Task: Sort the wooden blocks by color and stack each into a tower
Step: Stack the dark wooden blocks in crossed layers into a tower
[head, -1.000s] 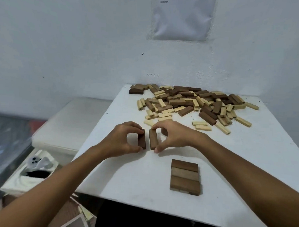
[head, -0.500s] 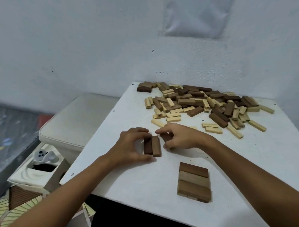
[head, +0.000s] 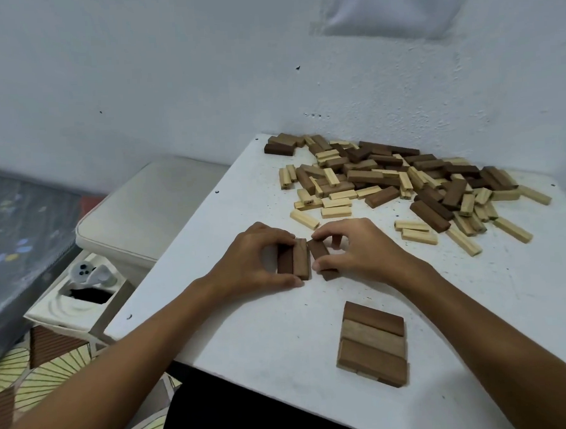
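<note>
**Operator:** Head view. What does each hand hold?

**Technician:** The left hand [head: 258, 264] curls thumb and fingers round two dark blocks [head: 293, 259] lying side by side on the white table [head: 214, 314]. The right hand [head: 358, 253] pinches a third dark block [head: 321, 258] end to end, just beside that pair and slightly skewed to it.

**Operator:** How should the step be done?

**Technician:** Judged from this layout, the step is closing three blocks into one flat layer. Rotate the third block parallel to the pair, then press inward from both hands until the long faces touch and the ends sit flush (a skewed layer would likely tilt everything above it).

**Operator:** Where does the layer go?

**Technician:** Probably onto the started dark stack [head: 371, 346], near the right forearm, laid crosswise to its top row.

**Operator:** And remaining stock?

**Technician:** The mixed pile [head: 403, 183] of dark and pale blocks lies beyond both hands, against the wall. Sorting appears to be at an early stage.
</note>
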The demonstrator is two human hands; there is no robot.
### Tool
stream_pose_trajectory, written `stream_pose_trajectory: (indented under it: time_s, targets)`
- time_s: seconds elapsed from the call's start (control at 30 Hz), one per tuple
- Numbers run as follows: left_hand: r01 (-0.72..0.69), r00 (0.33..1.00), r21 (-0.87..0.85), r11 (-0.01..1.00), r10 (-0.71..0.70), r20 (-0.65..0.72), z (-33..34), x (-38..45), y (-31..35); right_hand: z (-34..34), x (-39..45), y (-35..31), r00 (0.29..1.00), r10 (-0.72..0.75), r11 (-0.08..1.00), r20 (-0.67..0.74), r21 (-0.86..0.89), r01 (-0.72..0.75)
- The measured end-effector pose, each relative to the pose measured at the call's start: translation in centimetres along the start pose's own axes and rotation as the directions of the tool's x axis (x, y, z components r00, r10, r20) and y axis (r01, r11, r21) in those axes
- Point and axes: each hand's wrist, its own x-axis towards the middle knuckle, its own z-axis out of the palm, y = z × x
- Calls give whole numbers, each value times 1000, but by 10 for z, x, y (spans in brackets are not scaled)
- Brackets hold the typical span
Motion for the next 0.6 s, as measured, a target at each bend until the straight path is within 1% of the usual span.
stream_pose_trajectory:
  time_s: [0.07,0.17,0.23,0.3,0.6]
  targets:
    - [1,1000,-15,1000,-1,-21,1,-2,-1,2,-3,5,1000,2,999,1,32,-2]
    - [-21,1000,-10,1000,21,-20,1,-3,-1,-4,-4,13,997,29,985,67,167,-39]
    - [-34,999,-5,999,34,-24,2,-3,-1,-12,-4,16,990,25,980,137,192,-51]
    - [-46,999,10,999,46,-22,3,-2,-2,-13,-4,18,985,20,980,171,190,-53]
    - [-86,996,115,990,88,-11,4,-4,0,-1,-6,17,993,18,973,115,228,-44]
